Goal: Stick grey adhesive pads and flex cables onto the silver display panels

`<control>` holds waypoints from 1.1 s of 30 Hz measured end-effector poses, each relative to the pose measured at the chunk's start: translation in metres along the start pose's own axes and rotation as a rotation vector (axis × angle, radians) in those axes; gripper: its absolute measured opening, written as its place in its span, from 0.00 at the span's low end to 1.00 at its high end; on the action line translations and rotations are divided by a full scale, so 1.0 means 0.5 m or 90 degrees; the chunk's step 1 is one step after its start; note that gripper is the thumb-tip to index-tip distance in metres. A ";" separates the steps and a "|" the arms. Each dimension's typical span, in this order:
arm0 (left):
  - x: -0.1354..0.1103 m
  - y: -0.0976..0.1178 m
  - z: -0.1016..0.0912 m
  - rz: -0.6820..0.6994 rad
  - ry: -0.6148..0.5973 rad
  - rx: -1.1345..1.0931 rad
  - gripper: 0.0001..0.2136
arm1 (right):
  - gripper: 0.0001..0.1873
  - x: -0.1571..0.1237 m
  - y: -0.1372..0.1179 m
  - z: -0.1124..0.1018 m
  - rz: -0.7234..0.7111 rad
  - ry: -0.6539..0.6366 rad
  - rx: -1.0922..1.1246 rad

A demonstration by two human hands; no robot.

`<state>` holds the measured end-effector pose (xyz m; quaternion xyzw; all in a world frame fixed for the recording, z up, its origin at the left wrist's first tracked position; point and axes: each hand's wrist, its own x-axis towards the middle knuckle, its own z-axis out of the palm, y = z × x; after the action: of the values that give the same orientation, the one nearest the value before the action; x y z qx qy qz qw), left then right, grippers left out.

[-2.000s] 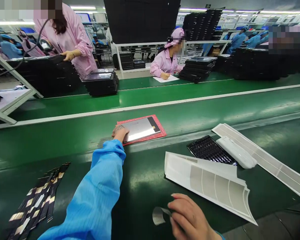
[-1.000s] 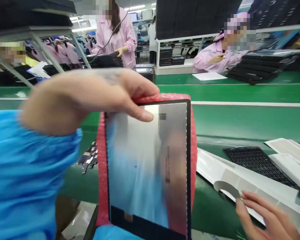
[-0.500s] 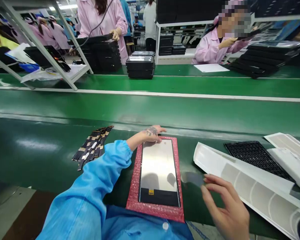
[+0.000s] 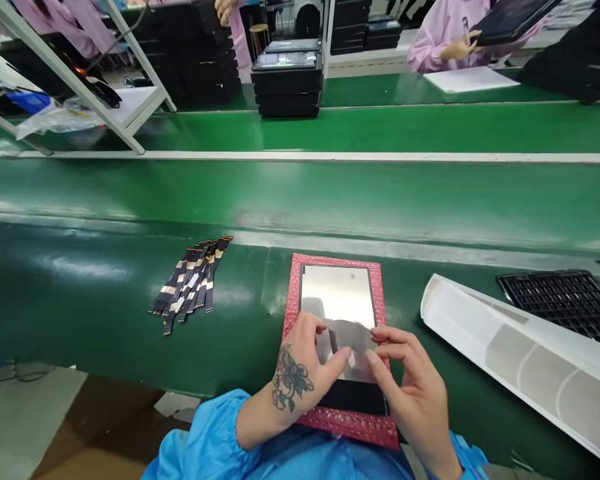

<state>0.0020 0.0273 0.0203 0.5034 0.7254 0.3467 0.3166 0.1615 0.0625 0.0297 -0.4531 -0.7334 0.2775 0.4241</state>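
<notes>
The right hand [image 4: 413,390] pinched a small grey film [image 4: 359,339] between its fingers, above the display panel [image 4: 340,297]. The left hand [image 4: 300,367] was over the panel's left side; whether its fingers gripped the film could not be told. The panel lay on red bubble wrap [image 4: 350,427] on the desk [image 4: 115,333], between flex cables [image 4: 193,280] and a curled white sheet [image 4: 520,360].

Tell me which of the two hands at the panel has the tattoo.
The left hand: a dark tattoo marks its back near the wrist. The right hand, fingertips at the film's right edge, shows none.
</notes>
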 end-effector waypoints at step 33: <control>-0.022 -0.026 -0.054 -0.214 -0.285 -0.250 0.13 | 0.12 -0.063 0.069 -0.060 0.239 -0.178 0.093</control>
<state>-0.0236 0.0086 0.0258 0.3695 0.6302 0.3038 0.6115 0.2096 0.0499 0.0054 -0.5067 -0.6661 0.4635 0.2913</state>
